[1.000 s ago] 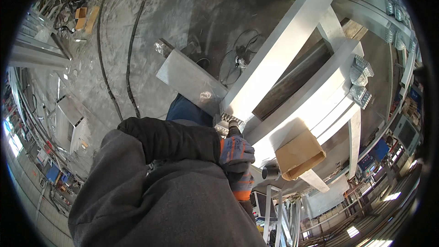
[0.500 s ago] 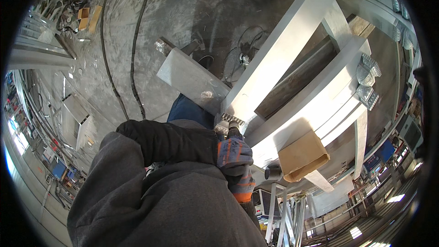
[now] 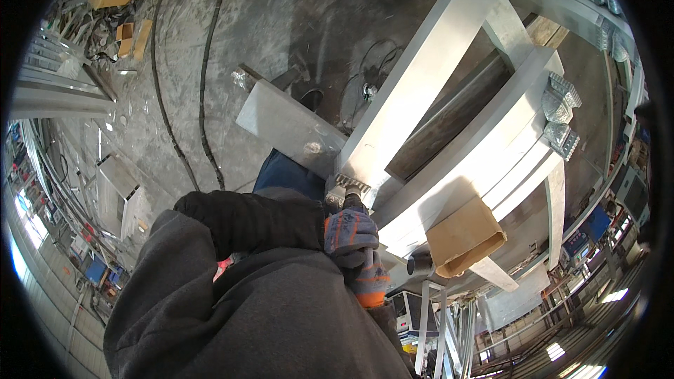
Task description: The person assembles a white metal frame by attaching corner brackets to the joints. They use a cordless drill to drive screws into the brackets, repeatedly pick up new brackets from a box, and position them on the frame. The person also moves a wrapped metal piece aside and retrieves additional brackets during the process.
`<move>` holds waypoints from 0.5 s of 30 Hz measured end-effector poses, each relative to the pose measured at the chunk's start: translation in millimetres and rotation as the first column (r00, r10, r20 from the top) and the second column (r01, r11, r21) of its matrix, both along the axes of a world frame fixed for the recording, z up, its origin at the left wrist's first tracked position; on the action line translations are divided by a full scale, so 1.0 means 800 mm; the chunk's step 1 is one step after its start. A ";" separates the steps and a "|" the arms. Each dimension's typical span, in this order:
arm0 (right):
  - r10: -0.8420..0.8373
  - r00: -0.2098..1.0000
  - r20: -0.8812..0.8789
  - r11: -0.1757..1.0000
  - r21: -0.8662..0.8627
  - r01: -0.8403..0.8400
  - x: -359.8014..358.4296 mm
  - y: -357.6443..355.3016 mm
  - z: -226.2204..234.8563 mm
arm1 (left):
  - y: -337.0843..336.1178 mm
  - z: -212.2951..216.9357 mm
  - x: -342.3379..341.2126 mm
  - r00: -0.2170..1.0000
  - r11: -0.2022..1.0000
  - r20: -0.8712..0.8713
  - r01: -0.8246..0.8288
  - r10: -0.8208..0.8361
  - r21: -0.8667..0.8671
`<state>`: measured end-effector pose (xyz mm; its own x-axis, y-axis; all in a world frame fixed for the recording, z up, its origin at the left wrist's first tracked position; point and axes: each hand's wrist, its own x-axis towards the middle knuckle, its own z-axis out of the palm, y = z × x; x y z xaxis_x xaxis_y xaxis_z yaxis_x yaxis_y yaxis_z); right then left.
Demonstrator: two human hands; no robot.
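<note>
Both gloved hands meet at the near end of a pale metal beam (image 3: 428,77). My left hand (image 3: 345,230), in a grey and orange glove, is closed round a dark cylindrical tool (image 3: 353,201), mostly hidden by the gloves. Its far end touches or almost touches a ridged silver cap piece (image 3: 348,182) at the beam's end. Just below, my right hand (image 3: 369,277) is closed against the left; what its fingers hold is hidden. A flat grey metal bar (image 3: 291,126) meets the beam there from the left.
An open cardboard box (image 3: 463,238) rests on the parallel pale beams to the right, beside a dark round tube (image 3: 420,264). Silver ornamental caps (image 3: 559,112) sit farther right. A black cable (image 3: 203,91) loops over the concrete floor, and metal profiles (image 3: 60,98) stand at far left.
The view has shifted slightly, so the hands and beams appear a little farther left. Both hands stay closed together at the beam's end.
</note>
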<state>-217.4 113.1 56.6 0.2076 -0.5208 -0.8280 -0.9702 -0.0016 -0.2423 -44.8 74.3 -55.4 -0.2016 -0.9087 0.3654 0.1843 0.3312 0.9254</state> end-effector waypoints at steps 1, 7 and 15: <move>-0.009 1.000 0.001 1.000 -0.011 0.009 0.006 -0.005 0.001 | -0.002 0.000 0.005 0.997 0.997 0.020 0.072 -0.073 0.023; -0.053 0.998 0.042 0.998 -0.023 0.054 0.017 -0.020 0.006 | -0.019 0.008 0.011 0.992 0.992 0.018 0.122 -0.123 0.031; -0.048 0.998 0.041 0.997 -0.050 0.050 0.020 -0.021 0.013 | -0.022 0.012 0.019 0.988 0.988 0.023 0.152 -0.152 -0.002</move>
<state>-201.2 96.6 67.0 0.2126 -0.5728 -0.7916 -0.9591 0.0325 -0.2810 -29.8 56.5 -46.0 -0.3454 -0.8656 0.3627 0.2118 0.3046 0.9286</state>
